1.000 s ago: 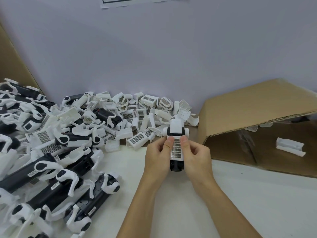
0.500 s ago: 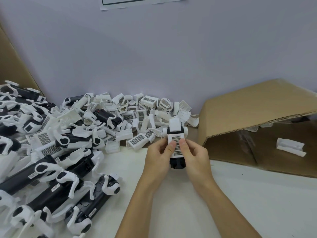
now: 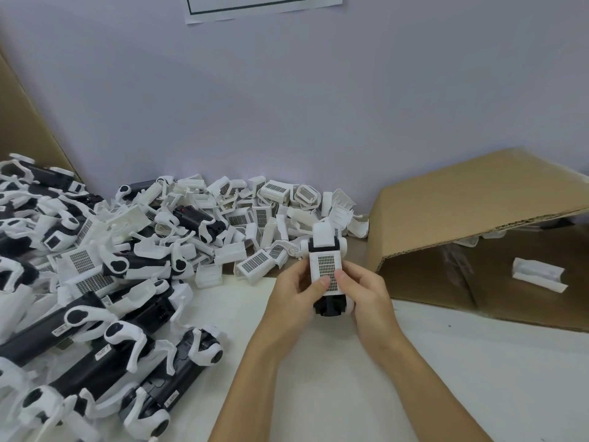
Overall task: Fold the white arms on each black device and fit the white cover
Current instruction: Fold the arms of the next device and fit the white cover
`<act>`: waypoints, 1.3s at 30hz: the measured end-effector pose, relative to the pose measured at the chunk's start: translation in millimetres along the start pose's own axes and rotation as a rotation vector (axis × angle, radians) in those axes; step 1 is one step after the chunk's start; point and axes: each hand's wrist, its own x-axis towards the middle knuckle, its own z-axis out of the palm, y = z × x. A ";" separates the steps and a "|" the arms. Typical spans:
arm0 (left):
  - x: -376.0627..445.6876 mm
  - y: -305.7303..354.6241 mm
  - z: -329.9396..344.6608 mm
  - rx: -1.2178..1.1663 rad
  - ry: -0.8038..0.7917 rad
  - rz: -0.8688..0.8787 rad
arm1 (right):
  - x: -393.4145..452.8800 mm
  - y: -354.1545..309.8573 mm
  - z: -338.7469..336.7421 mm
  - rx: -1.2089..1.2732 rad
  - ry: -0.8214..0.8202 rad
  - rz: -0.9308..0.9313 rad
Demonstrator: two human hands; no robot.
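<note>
Seating white cover (image 3: 327, 273) further up black device (image 3: 329, 306) toward 12 o'clock, left hand (image 3: 294, 301) and right hand (image 3: 366, 298) both clamped on it; nearly fitted.

A white table (image 3: 478, 378) carries everything. A heap of black devices with white arms (image 3: 95, 346) lies along its left side. Loose white covers (image 3: 255, 266) are piled at the back against the wall. A brown cardboard box (image 3: 478, 199) lies on its side at the right.
</note>
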 end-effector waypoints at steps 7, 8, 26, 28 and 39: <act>-0.9 -0.9 3.9 0.160 0.059 0.062 | 1.7 4.9 0.7 -0.282 0.099 -0.055; -0.9 -0.6 3.5 0.145 0.061 0.056 | 1.2 4.6 0.9 -0.279 0.095 -0.058; 4.3 -2.3 11.1 0.058 0.192 0.059 | -3.2 6.5 3.7 -0.262 0.050 -0.163; 4.5 -0.5 9.6 -0.001 0.201 0.045 | -2.6 8.5 4.0 -0.314 0.044 -0.200; 4.7 0.3 12.3 0.008 0.367 0.013 | -6.2 11.1 9.0 -0.748 0.131 -0.479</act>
